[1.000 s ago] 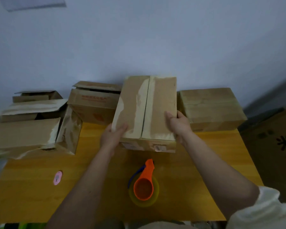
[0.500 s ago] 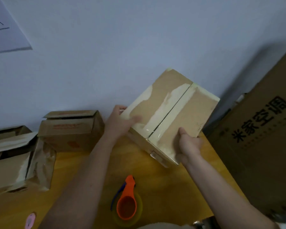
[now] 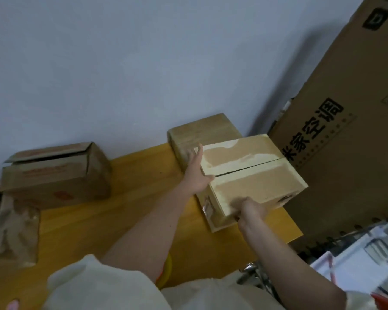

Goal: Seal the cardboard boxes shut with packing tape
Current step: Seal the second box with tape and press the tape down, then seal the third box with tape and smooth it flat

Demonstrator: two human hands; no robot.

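A cardboard box [image 3: 251, 173] with torn paper patches and a closed centre seam is lifted at the right end of the wooden table [image 3: 121, 211]. My left hand [image 3: 196, 173] lies against its left side with fingers stretched out. My right hand [image 3: 251, 209] grips its near bottom corner. Only a yellow-and-orange sliver of the tape dispenser [image 3: 165, 274] shows behind my left arm.
Another closed box [image 3: 202, 133] sits behind the held one, against the wall. An open-flapped box [image 3: 54, 173] stands at the back left, and more cardboard [image 3: 11, 229] lies at the far left. A large printed carton [image 3: 345, 121] leans at the right, with white items [image 3: 367, 258] below it.
The box has been carried right and turned so its seam now runs sideways. My view has swung right, and the tape dispenser is now mostly hidden behind my left arm.
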